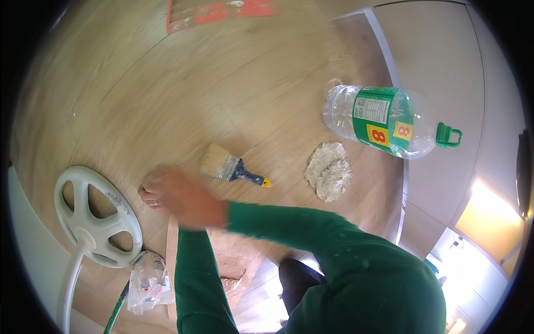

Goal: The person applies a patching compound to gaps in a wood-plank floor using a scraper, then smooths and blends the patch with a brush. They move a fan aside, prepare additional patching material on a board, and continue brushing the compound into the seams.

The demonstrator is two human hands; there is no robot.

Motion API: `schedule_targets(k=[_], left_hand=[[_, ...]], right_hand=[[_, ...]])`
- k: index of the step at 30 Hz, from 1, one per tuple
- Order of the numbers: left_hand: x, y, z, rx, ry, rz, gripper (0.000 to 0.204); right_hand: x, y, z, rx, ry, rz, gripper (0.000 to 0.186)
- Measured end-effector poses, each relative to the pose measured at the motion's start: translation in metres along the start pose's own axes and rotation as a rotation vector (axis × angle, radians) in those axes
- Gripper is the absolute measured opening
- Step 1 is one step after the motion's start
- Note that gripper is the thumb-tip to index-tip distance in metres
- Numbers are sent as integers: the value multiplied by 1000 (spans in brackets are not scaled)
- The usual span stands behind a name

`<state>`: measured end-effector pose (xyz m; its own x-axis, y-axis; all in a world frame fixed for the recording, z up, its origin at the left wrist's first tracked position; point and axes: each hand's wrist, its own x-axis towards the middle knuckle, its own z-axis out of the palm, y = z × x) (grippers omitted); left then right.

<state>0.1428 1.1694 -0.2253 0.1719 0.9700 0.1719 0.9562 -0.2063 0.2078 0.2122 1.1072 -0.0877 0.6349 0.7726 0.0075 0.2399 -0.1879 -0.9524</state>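
My two hands meet at the left of centre, both blurred by motion. My right hand (194, 203) reaches in from the right and crosses over my left wrist. My left hand (160, 179) is partly covered by it; some bent fingers show at the left, but whatever they may hold cannot be made out. Just right of the hands lies a paintbrush (236, 168) with pale bristles, a metal band and a dark blue handle tipped in yellow. No hand touches it. Farther right, a lumpy grey-beige clump (328, 172) rests on the wood-patterned floor (167, 100).
A large clear bottle (339, 111) with a green label lies on its side at right, near pale cabinet panels (439, 55). At left stands a white spoked round base (83, 195) with a pole. Near it are a crumpled plastic bag (147, 284) and a green stick (118, 306). An orange-red smeared piece (217, 14) lies far off.
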Motion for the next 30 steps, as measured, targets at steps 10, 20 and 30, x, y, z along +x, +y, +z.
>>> schedule_targets(k=[10, 20, 30], left_hand=[[-6, 5, -3, 8, -28, 35, 51], [1, -2, -4, 14, 3, 30, 49], [-4, 1, 1, 16, -8, 31, 48]], right_hand=[[-153, 83, -115, -713, -32, 458, 49], [-75, 30, -247, -778, 341, 540, 45], [-131, 20, -161, -863, -35, 603, 53]])
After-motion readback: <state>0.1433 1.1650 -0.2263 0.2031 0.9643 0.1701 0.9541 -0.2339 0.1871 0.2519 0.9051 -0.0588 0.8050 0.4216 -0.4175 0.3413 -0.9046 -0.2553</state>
